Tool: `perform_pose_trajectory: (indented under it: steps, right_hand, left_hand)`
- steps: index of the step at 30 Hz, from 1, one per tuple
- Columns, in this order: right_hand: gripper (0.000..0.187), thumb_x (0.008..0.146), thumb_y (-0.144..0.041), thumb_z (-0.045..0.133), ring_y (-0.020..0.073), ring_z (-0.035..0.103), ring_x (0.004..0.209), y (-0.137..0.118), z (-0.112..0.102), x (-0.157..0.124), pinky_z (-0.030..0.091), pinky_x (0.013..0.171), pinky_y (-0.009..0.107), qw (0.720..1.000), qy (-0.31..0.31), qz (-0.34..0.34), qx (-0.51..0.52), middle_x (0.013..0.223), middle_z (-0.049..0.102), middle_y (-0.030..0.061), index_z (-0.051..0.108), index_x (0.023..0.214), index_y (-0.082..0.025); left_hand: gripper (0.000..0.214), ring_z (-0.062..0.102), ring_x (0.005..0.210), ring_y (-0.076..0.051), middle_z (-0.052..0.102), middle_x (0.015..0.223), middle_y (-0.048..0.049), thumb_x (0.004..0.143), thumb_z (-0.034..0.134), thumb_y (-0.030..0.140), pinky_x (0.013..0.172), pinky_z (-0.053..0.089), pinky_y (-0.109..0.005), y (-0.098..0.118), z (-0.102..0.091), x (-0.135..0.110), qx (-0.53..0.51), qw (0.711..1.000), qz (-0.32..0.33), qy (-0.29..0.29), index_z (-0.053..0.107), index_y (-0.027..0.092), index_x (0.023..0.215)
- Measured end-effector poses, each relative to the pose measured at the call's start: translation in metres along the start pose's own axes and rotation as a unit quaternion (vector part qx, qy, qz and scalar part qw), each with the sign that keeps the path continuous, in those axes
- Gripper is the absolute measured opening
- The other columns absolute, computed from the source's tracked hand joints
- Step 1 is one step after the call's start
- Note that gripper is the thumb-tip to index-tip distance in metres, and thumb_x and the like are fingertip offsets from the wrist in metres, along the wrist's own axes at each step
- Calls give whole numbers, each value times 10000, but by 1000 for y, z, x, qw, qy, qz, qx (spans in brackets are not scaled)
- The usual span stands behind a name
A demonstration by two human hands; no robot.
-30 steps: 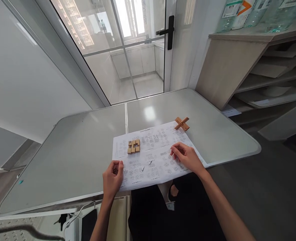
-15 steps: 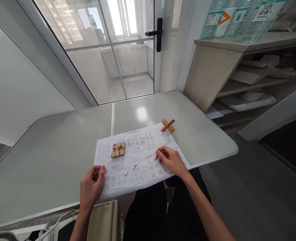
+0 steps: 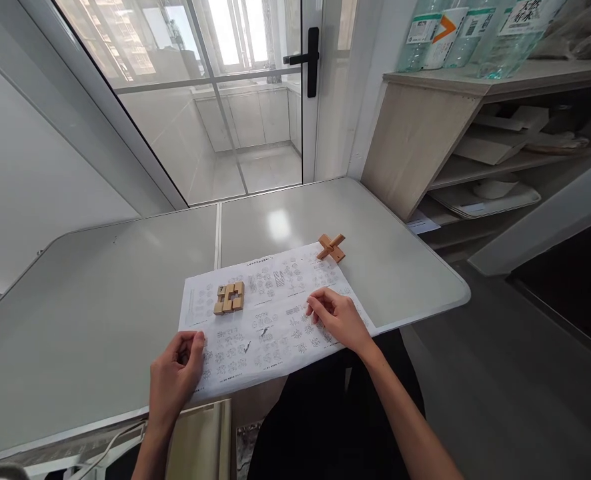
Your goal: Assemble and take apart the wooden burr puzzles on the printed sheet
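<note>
As table [image 3: 140, 287] fills foreground, we note printed sheet [image 3: 275, 310] overhanging its near edge. Left hand [image 3: 177, 365] rests at sheet's left edge, fingers curled; right hand [image 3: 337, 319] lies over sheet's right part, fingers loosely bent. We see nothing held; palms hidden, so grip we cannot tell. Wooden block cluster [image 3: 229, 299] lies on sheet, ahead and right of left hand, nearer hand; long axis unclear. Crossed wooden pieces [image 3: 331, 247] sit at sheet's far right corner. Fine print we find illegible.

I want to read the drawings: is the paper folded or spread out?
Spread out: the paper lies open on the table, drawings visible between left hand and right hand.
</note>
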State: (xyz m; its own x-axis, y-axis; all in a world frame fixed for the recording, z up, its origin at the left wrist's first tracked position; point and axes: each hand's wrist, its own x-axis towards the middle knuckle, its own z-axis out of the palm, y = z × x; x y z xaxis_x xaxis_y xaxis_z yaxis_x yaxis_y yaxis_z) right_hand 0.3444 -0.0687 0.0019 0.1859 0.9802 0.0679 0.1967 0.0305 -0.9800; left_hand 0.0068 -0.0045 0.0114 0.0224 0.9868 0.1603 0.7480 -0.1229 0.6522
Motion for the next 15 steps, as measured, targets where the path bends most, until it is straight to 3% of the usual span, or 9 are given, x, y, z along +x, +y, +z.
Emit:
perform_pose_trajectory:
  steps: [15]
  right_hand:
    - [315, 1036, -521, 559, 177, 670, 650, 1, 0, 0, 509, 612, 303, 1000, 4, 1, 4, 812, 753, 15, 649, 920, -242]
  left_hand:
    - [419, 551, 624, -153, 629, 682, 13, 890, 571, 614, 573, 399, -234, 0, 0, 1, 6, 1000, -12, -9, 667, 208, 853]
